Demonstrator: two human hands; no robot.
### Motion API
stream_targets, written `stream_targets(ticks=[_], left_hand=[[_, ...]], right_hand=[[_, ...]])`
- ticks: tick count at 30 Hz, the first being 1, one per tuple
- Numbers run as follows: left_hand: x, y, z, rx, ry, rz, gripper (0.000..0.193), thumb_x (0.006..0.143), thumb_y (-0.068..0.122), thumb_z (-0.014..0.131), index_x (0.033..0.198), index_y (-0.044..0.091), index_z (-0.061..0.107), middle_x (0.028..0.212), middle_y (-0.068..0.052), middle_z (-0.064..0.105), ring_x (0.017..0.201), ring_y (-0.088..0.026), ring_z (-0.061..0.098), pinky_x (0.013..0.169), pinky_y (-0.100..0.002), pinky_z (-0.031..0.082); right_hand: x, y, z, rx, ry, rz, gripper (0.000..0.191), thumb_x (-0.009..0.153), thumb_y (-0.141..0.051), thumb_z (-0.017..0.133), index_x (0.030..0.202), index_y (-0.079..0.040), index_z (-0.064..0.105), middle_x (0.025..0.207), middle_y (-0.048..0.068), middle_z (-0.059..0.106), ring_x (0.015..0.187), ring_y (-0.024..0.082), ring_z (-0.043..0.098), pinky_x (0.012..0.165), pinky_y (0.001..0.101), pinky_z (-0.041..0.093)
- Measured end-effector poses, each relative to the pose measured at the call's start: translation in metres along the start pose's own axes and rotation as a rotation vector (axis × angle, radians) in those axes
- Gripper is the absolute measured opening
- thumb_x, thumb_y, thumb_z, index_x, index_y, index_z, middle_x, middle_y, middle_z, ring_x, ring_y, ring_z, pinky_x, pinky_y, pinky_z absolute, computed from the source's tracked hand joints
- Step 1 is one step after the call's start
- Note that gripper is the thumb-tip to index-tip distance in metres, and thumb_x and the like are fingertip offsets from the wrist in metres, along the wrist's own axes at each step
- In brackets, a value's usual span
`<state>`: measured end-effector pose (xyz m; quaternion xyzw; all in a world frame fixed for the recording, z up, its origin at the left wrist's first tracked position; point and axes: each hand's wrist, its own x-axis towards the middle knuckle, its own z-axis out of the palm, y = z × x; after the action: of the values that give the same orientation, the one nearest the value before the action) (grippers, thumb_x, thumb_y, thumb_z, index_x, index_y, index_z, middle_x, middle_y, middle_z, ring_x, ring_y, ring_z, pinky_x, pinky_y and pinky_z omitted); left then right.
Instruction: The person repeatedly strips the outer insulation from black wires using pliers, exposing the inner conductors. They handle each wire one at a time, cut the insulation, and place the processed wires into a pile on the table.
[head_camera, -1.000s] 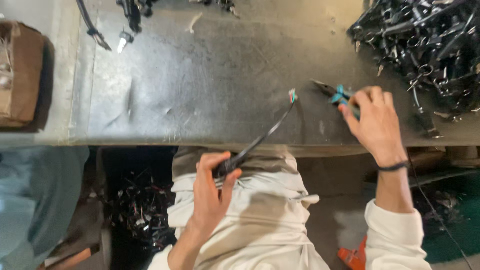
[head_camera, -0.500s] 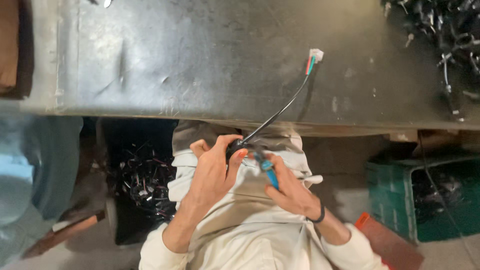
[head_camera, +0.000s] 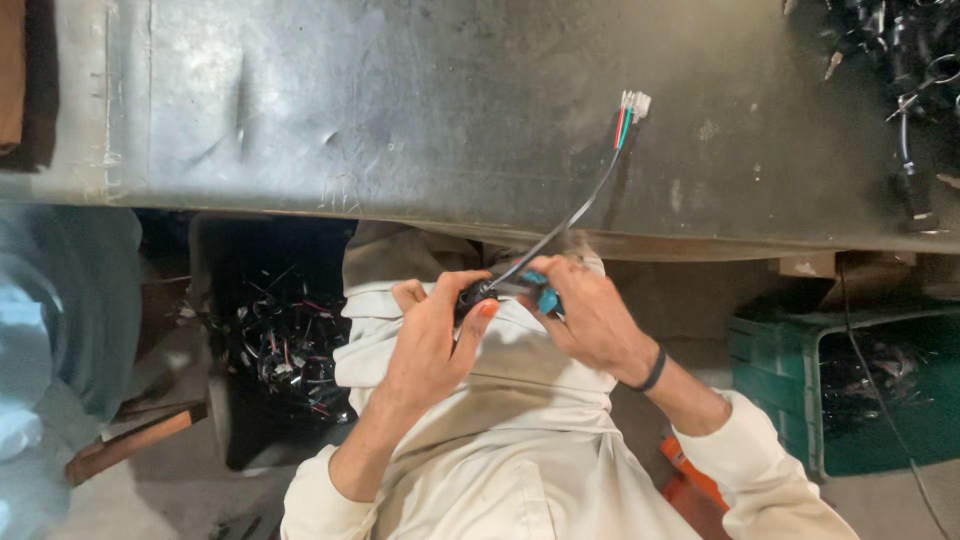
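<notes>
Both hands are low, in front of the person's lap, just off the near edge of the metal workbench.

Left hand: fingers curled tight round the dark butt end of a thin black cable, thumb pressed on top.

Right hand: closed on a tool with blue grips, its working end against the cable just beside the left-hand grip. Tool head is hidden by the fingers, so I can't tell whether it's biting the cable. Black band on that wrist.

The cable runs up from the hands, crosses the near edge of the bench and ends over the benchtop towards its right half in a white connector, with red and green leads showing just below it.

Far right corner of the bench: tangled pile of dark cables. Below the bench, left of the person: bin of black wire scraps. Right: green crate.
</notes>
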<state>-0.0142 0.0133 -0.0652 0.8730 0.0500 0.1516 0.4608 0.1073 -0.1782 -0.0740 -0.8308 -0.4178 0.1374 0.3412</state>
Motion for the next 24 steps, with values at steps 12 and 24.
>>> stream_targets(ticks=[12, 24], left_hand=[[0.0, 0.001, 0.016, 0.346, 0.214, 0.066, 0.036, 0.095, 0.019, 0.074, 0.125, 0.005, 0.059, 0.095, -0.003, 0.065, 0.073, -0.021, 0.057, 0.081, -0.041, 0.025], [-0.005, -0.007, 0.017, 0.287, 0.155, 0.021, 0.032, 0.099, 0.025, 0.073, 0.123, 0.007, 0.061, 0.076, -0.001, 0.058, 0.063, -0.02, 0.054, 0.077, -0.04, 0.023]], right_hand=[[-0.015, -0.028, 0.012, 0.041, -0.205, 0.522, 0.034, 0.098, -0.028, 0.066, 0.126, -0.008, 0.059, 0.089, 0.017, 0.07, 0.087, 0.037, 0.067, 0.073, 0.045, 0.05], [-0.022, -0.008, 0.024, 0.112, -0.043, 0.085, 0.036, 0.095, -0.013, 0.065, 0.128, -0.003, 0.055, 0.098, 0.015, 0.063, 0.088, 0.035, 0.063, 0.074, 0.0438, 0.05]])
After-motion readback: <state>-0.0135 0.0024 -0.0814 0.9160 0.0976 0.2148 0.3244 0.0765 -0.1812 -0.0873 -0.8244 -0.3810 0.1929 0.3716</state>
